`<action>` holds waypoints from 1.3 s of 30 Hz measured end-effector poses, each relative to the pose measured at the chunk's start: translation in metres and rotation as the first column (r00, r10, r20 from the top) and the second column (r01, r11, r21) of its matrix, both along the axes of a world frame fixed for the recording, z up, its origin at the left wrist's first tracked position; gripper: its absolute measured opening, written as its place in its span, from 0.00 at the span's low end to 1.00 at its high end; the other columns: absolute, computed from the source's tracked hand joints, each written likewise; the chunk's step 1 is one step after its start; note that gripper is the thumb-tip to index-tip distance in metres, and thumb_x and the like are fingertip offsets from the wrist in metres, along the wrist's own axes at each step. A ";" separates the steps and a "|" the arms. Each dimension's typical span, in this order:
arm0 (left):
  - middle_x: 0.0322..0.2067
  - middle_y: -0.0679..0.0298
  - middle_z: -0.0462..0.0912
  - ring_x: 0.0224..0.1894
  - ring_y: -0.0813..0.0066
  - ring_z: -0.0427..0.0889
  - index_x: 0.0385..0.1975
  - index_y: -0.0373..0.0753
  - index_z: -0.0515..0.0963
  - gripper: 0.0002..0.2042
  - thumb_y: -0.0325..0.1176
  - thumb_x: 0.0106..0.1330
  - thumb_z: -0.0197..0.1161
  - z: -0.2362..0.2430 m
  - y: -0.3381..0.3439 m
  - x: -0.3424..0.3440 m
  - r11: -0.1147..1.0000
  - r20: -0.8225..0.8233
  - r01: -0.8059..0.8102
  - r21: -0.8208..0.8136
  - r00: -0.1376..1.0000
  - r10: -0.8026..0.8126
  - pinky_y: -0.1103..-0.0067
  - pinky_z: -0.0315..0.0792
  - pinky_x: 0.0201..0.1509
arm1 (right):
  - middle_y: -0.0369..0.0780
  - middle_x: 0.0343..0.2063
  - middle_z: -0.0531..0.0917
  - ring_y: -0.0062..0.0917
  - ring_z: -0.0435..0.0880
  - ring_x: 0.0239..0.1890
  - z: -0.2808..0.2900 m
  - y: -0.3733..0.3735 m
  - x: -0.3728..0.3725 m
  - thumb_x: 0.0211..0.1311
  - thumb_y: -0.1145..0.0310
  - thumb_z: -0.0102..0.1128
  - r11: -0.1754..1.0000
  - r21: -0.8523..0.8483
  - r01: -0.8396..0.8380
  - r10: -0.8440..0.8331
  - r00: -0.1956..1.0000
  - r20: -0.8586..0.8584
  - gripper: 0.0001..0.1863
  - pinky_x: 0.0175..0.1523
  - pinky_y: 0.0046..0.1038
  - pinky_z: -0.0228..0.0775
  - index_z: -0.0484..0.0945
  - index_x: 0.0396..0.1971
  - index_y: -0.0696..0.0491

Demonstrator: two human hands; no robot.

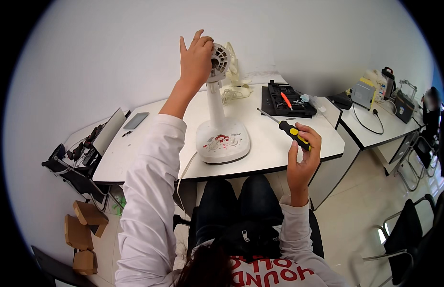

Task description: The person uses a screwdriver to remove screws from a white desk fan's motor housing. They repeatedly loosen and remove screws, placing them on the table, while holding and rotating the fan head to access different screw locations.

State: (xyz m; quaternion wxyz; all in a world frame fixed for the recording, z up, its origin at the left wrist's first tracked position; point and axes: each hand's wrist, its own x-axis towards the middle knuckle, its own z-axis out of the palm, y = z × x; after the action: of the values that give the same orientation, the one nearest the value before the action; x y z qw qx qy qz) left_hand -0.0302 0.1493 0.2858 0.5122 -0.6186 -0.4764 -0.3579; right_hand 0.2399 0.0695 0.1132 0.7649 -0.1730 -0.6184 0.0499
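Observation:
A white desk fan without its blades or grille stands upright on the table, its printed base (223,139) toward me. At the top of its post, my left hand (195,60) holds the round slotted motor housing (221,60) from the left side. Some of its fingers stick up, and the thumb is hidden. To the right of the fan, above the table's front edge, my right hand (305,155) grips a black-and-yellow screwdriver (294,133). The shaft points up and left, and its tip is apart from the fan.
Behind the fan lie cream plastic parts and a coiled cord (236,93). A black tool case (291,101) holding an orange-red tool is at the back right. A grey phone (136,120) lies at the left. The fan's power cable (184,172) hangs over the front edge.

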 end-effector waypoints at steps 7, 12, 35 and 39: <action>0.33 0.62 0.84 0.40 0.64 0.82 0.30 0.37 0.77 0.03 0.29 0.59 0.61 0.019 -0.028 0.000 0.886 0.361 0.440 0.150 0.810 -0.463 0.67 0.66 0.54 | 0.49 0.45 0.74 0.37 0.77 0.49 -0.003 0.001 -0.001 0.51 0.88 0.51 1.000 -0.024 -0.011 0.010 1.000 -0.011 0.16 0.51 0.31 0.73 0.69 0.41 0.59; 0.29 0.62 0.84 0.36 0.73 0.83 0.31 0.35 0.78 0.07 0.29 0.56 0.66 -0.028 -0.054 -0.040 0.913 0.407 0.366 0.182 0.817 -0.409 0.79 0.72 0.44 | 0.48 0.47 0.73 0.37 0.76 0.52 -0.006 0.004 0.005 0.53 0.88 0.50 1.000 -0.028 -0.013 0.012 1.000 -0.023 0.17 0.54 0.32 0.69 0.68 0.43 0.59; 0.39 0.61 0.80 0.48 0.59 0.74 0.29 0.49 0.84 0.10 0.42 0.47 0.70 -0.281 -0.068 -0.151 0.781 0.708 0.184 -0.597 0.578 0.405 0.70 0.69 0.52 | 0.49 0.49 0.74 0.35 0.75 0.52 -0.025 0.005 -0.007 0.60 0.84 0.46 0.997 -0.075 0.004 0.003 0.995 0.101 0.15 0.62 0.35 0.63 0.65 0.48 0.61; 0.42 0.60 0.80 0.49 0.59 0.73 0.35 0.47 0.83 0.14 0.43 0.48 0.70 -0.284 -0.071 -0.154 0.766 0.696 0.198 -0.612 0.595 0.403 0.70 0.69 0.53 | 0.48 0.49 0.75 0.35 0.75 0.52 -0.024 0.004 -0.011 0.60 0.84 0.46 0.997 -0.071 -0.013 0.020 0.995 0.098 0.15 0.62 0.35 0.62 0.66 0.48 0.62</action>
State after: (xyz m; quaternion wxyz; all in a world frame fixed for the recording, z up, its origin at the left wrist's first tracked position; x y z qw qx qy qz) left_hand -0.1840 0.0778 0.0020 0.0251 -0.4948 -0.7813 -0.3796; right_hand 0.2287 0.0736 0.0889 0.7263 -0.1971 -0.6548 0.0692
